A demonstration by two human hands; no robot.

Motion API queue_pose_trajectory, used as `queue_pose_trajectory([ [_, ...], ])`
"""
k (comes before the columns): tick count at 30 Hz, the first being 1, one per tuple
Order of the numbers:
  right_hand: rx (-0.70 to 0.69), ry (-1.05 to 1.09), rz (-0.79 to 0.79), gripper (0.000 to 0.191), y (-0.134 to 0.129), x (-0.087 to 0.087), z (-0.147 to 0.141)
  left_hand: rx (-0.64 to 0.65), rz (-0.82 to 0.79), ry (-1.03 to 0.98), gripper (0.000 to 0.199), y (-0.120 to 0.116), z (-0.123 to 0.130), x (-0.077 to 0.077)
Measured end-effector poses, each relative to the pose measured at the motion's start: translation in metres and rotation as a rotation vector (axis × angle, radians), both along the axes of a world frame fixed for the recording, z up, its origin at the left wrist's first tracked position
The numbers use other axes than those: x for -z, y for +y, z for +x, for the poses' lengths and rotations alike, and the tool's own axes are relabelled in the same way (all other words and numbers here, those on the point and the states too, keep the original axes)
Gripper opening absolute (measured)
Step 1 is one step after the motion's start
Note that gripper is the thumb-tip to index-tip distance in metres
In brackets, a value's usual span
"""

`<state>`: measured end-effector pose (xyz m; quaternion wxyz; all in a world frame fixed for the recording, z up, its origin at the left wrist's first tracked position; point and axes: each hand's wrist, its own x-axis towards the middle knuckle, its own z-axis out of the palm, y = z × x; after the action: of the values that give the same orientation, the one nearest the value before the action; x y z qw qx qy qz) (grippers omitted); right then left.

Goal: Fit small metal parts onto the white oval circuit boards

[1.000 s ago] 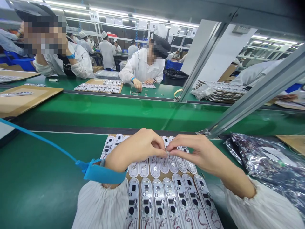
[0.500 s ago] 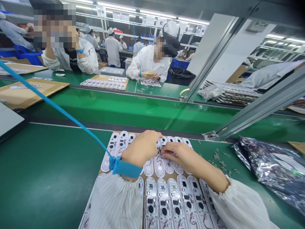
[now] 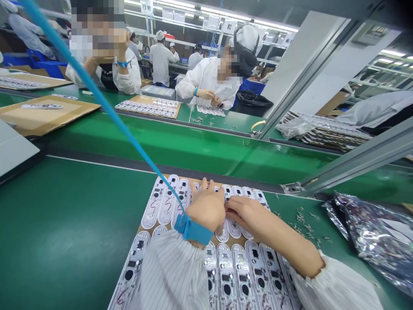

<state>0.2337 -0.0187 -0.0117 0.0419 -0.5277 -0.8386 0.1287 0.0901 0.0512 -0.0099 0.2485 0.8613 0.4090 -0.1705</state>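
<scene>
My left hand [image 3: 208,209] rests over the far row of white oval circuit-board units [image 3: 154,207], its fingers spread toward their far ends. A blue wrist strap [image 3: 195,230] with a cord is on that wrist. Close against it, my right hand [image 3: 247,211] bends down to the same row with thumb and fingers pinched together. Whatever sits between those fingertips is hidden. Nearer to me lies a second row of units [image 3: 226,273], showing black round parts and thin red wires. Brown cardboard [image 3: 240,241] shows between the two rows.
Small metal parts [image 3: 303,223] lie scattered right of the units. A shiny antistatic bag [image 3: 377,232] is farther right, near a metal post [image 3: 348,170]. A green divider [image 3: 167,142] crosses behind. Beyond it, a co-worker [image 3: 209,79] handles similar units at another bench.
My left hand has moved slightly right along the far row, and its fingers have spread. My right hand stays pinched at the units. The view has turned a little left.
</scene>
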Motion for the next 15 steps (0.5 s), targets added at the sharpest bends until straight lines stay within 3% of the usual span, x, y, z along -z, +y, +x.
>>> queue_pose_trajectory([
  [5,-0.029,-0.042,0.054,0.02,0.002,0.006,-0.007,-0.021,-0.002,-0.059,0.125,-0.003,-0.003,-0.003],
  [10,-0.07,-0.156,0.068,0.03,-0.003,0.002,-0.013,-0.031,-0.019,-0.043,0.148,0.0,-0.004,-0.002],
  [15,-0.077,-0.171,0.079,0.037,-0.008,0.001,-0.016,-0.038,-0.025,-0.036,0.14,0.0,-0.003,0.001],
])
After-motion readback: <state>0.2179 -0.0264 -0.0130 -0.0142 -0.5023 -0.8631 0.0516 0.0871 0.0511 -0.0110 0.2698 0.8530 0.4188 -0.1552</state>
